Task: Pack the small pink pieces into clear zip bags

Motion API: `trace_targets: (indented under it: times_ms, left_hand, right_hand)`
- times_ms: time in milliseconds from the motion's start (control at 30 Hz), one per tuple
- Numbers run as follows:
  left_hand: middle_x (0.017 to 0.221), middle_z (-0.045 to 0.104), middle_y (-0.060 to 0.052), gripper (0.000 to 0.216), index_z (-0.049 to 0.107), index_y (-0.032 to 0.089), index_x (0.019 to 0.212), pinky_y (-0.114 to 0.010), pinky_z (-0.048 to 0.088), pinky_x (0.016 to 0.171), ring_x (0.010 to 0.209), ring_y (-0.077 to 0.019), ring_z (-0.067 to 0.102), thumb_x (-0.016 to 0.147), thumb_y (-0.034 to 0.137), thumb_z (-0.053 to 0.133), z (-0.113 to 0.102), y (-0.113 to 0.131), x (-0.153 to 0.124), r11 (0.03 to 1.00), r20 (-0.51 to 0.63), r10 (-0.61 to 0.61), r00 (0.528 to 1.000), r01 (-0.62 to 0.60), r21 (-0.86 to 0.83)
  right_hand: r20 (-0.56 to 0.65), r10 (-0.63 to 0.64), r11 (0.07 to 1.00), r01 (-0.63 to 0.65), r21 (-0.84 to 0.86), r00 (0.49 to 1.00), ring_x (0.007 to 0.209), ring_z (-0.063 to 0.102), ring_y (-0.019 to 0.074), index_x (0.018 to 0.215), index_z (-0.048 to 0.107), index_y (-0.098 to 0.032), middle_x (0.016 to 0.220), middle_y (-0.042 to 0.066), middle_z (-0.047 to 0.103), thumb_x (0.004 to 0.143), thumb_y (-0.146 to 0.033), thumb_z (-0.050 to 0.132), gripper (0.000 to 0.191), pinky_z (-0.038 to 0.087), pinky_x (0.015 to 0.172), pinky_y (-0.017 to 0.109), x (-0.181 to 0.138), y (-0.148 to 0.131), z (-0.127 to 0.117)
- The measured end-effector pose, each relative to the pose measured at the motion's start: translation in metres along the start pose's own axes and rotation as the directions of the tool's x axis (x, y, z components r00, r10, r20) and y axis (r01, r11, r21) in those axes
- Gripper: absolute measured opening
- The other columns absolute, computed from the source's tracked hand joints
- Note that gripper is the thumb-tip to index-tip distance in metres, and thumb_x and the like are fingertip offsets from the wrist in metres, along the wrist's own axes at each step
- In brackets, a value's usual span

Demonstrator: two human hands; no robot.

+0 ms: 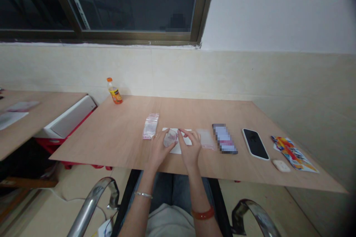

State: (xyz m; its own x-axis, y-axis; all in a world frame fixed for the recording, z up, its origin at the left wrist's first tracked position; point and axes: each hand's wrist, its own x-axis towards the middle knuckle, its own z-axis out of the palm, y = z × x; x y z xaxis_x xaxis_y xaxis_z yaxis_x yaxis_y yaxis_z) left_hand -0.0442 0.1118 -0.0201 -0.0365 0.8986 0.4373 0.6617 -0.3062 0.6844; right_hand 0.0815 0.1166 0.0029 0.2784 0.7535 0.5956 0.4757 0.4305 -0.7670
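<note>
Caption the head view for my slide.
Left hand holding a clear plastic bag, right hand at its edge, over a table.

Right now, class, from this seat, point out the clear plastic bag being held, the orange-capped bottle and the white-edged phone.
Clear plastic bag [169,139]: head view, middle of its clear side.
Orange-capped bottle [114,92]: head view, its label.
White-edged phone [255,143]: head view, its dark screen.

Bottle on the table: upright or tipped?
Upright: the bottle stands base down on the table, orange cap at the top.

Left hand [158,148], right hand [190,149] near each other, both half-curled.
</note>
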Motion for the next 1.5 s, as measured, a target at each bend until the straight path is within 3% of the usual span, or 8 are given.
trace_targets:
  times_ms: [233,467,567,733,967,1100,1267,1500]
  left_hand:
    - [0.115,0.060,-0.008,0.041,0.053,0.020,0.115,-0.040,0.040,0.094,0.108,-0.0226,0.054,0.075,0.027,0.060,0.000,0.000,0.000,0.994,-0.006,-0.019,1.000,0.018,-0.109]
    - [0.108,0.060,-0.009,0.047,0.050,0.018,0.117,-0.041,0.041,0.090,0.102,-0.0244,0.055,0.073,0.030,0.063,-0.005,0.008,0.002,0.994,-0.025,-0.088,0.996,0.087,-0.062]
    - [0.103,0.058,-0.007,0.049,0.049,0.019,0.116,-0.039,0.042,0.087,0.098,-0.0229,0.054,0.072,0.031,0.065,0.000,0.006,0.001,0.995,-0.049,-0.078,0.996,0.074,-0.066]
    - [0.101,0.056,-0.005,0.048,0.050,0.020,0.112,-0.032,0.042,0.085,0.095,-0.0186,0.054,0.071,0.036,0.067,0.011,0.000,-0.002,0.948,-0.010,-0.118,0.993,0.110,-0.298]
    - [0.070,0.055,0.001,0.025,0.057,0.017,0.085,-0.022,0.041,0.062,0.065,-0.0114,0.052,0.078,0.041,0.058,0.004,0.004,0.003,0.741,0.111,-0.212,0.971,0.234,-0.629]
    - [0.060,0.051,0.003,0.028,0.056,0.016,0.069,-0.020,0.037,0.055,0.058,-0.0101,0.048,0.080,0.042,0.054,-0.003,0.010,0.006,0.715,0.090,-0.278,0.956,0.269,-0.645]
    - [0.065,0.055,0.001,0.027,0.057,0.015,0.072,-0.021,0.040,0.059,0.063,-0.0115,0.051,0.079,0.041,0.055,-0.003,0.015,0.006,0.715,0.056,-0.298,0.953,0.261,-0.648]
    - [0.078,0.060,-0.002,0.022,0.060,0.016,0.080,-0.023,0.043,0.067,0.074,-0.0142,0.055,0.081,0.038,0.054,0.002,0.012,0.005,0.752,0.039,-0.264,0.964,0.231,-0.617]
  right_hand:
    - [0.211,0.006,0.992,0.022,-0.128,0.977,0.077,0.049,0.0190,0.088,0.071,-0.022,0.076,0.004,0.056,0.079,-0.040,0.058,0.024,0.039,0.072,0.032,-0.007,0.000,0.010]
    - [0.421,0.039,0.997,-0.062,0.043,0.906,0.079,0.055,0.0177,0.079,0.070,-0.022,0.085,0.005,0.058,0.076,-0.034,0.061,0.015,0.044,0.070,0.029,-0.004,0.007,0.006]
    - [0.421,0.076,0.980,-0.146,0.138,0.904,0.076,0.058,0.0167,0.075,0.067,-0.019,0.081,0.004,0.062,0.078,-0.029,0.056,0.015,0.045,0.067,0.028,-0.001,0.011,0.004]
    - [0.403,0.206,0.914,-0.323,0.247,0.892,0.074,0.061,0.0181,0.079,0.066,-0.017,0.080,0.006,0.068,0.076,-0.032,0.058,0.018,0.045,0.064,0.028,0.003,0.018,0.002]
    - [0.484,0.353,0.673,-0.577,0.463,0.801,0.069,0.062,0.0174,0.103,0.059,-0.018,0.077,0.003,0.069,0.067,-0.035,0.068,0.041,0.047,0.059,0.027,0.007,0.019,-0.005]
    - [0.521,0.367,0.658,-0.610,0.441,0.771,0.062,0.059,0.0147,0.100,0.061,-0.018,0.071,0.001,0.068,0.066,-0.035,0.069,0.039,0.044,0.055,0.024,0.008,0.020,-0.006]
    - [0.524,0.377,0.652,-0.621,0.436,0.764,0.057,0.053,0.0118,0.074,0.066,-0.017,0.067,0.001,0.065,0.068,-0.038,0.067,0.022,0.038,0.051,0.022,0.007,0.022,-0.002]
    - [0.495,0.403,0.646,-0.622,0.443,0.770,0.056,0.052,0.0125,0.068,0.063,-0.017,0.063,0.000,0.062,0.065,-0.038,0.068,0.021,0.039,0.053,0.023,0.007,0.014,-0.004]
